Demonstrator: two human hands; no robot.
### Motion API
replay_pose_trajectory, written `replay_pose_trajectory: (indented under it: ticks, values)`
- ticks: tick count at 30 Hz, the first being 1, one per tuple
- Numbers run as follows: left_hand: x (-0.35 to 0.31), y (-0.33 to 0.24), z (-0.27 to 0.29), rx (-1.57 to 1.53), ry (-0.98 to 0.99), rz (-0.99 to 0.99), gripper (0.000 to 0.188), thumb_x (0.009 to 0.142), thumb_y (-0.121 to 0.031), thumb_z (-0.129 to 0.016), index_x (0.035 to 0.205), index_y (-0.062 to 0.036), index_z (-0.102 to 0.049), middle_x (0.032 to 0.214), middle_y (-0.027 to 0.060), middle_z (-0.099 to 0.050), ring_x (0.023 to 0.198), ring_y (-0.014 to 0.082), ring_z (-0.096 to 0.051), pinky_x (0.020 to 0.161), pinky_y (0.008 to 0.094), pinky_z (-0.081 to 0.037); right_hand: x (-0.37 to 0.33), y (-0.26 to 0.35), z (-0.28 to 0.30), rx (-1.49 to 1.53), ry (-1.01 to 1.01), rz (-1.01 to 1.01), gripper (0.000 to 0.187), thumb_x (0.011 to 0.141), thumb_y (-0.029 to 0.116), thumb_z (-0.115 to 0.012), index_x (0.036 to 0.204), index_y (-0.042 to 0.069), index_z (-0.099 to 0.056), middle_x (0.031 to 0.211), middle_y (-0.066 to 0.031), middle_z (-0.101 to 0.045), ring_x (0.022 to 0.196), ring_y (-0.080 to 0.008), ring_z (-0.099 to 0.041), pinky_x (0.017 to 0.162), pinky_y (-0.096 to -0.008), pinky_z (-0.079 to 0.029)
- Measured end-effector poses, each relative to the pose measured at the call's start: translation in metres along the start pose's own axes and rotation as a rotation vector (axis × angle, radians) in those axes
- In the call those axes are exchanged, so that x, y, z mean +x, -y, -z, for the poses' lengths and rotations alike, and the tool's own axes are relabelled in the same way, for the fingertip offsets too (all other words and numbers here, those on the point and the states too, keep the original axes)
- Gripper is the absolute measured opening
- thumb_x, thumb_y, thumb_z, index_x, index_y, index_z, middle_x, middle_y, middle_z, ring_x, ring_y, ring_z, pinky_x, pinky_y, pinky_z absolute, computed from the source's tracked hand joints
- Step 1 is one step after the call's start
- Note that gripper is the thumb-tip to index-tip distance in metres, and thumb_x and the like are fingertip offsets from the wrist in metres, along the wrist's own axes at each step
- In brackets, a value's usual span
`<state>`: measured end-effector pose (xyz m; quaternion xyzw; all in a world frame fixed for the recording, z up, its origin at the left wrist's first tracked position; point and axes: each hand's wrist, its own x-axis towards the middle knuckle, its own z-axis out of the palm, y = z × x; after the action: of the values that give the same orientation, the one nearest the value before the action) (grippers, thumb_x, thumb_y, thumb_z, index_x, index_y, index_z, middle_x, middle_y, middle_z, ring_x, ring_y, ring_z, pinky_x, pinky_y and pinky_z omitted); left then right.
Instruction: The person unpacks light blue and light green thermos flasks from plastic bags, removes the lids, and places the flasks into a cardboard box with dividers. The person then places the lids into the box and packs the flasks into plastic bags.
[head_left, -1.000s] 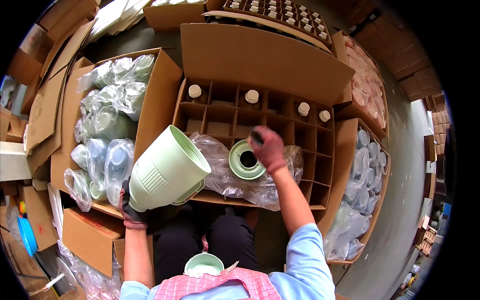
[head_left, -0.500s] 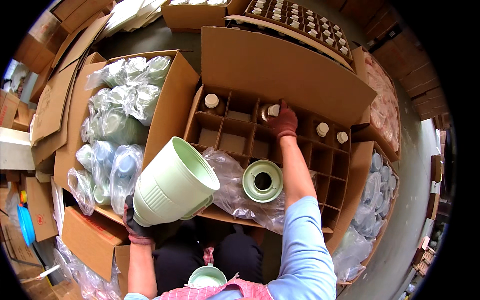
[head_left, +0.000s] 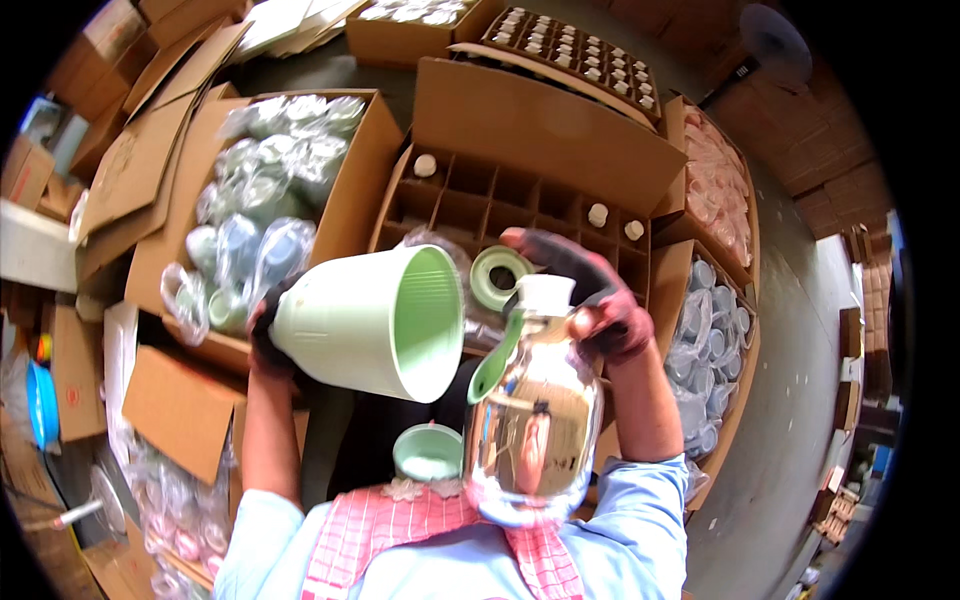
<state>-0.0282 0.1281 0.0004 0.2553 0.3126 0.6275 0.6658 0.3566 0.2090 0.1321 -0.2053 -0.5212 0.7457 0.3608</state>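
Note:
My left hand, in a dark glove, is closed around the narrow end of a pale green plastic flask casing. The casing lies tilted, its wide open mouth facing right. My gloved right hand is at the neck of a silvery mirrored glass flask liner with a white cap, holding it up close to me. Part of this grip is blurred. A green handle shows between casing and liner. Behind them, a green ring-shaped part rests on clear plastic at the divided carton.
The divided cardboard carton stands ahead with several white-capped liners. To the left, a carton holds bagged green and blue parts; to the right are bagged blue cups and pink parts. A mint cup sits at my lap.
My right hand has lifted the liner out of its carton compartment and brought it toward me. The casing has turned more sideways, its mouth now facing right.

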Motion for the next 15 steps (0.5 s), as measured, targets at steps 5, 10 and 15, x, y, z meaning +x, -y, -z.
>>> replay_pose_trajectory:
  ticks: [5,10,15]
  values:
    - [-0.049,-0.006,-0.024,0.052,0.104,0.073,0.074,0.076,-0.054,-0.053,0.124,0.0016,-0.046,0.120,0.0164,-0.054,0.109,0.0293,-0.052,0.094,0.0424,-0.041,-0.048,-0.034,-0.094,0.049,-0.103,-0.311,0.064,0.065,0.017,-0.076,0.121,-0.002,-0.052,0.098,-0.0045,-0.062,0.088,-0.0098,-0.058,0.077,-0.0222,-0.045]
    - [-0.095,-0.011,-0.015,0.083,0.286,0.074,0.072,0.080,-0.055,-0.052,0.118,0.0062,-0.050,0.114,0.0160,-0.058,0.105,0.0271,-0.055,0.092,0.0398,-0.043,-0.082,-0.079,-0.149,0.148,-0.457,-0.026,0.027,0.077,0.000,-0.067,0.100,-0.001,-0.054,0.084,-0.0030,-0.056,0.072,-0.0083,-0.053,0.064,-0.0210,-0.044]
    - [-0.137,0.001,-0.012,0.017,0.229,0.200,0.061,0.078,-0.042,-0.048,0.113,0.0086,-0.051,0.111,0.0170,-0.058,0.105,0.0266,-0.054,0.095,0.0353,-0.040,-0.117,-0.095,-0.151,-0.148,-0.630,0.086,0.022,0.079,-0.001,-0.062,0.100,-0.002,-0.056,0.091,-0.0054,-0.060,0.078,-0.0103,-0.058,0.070,-0.0208,-0.045]
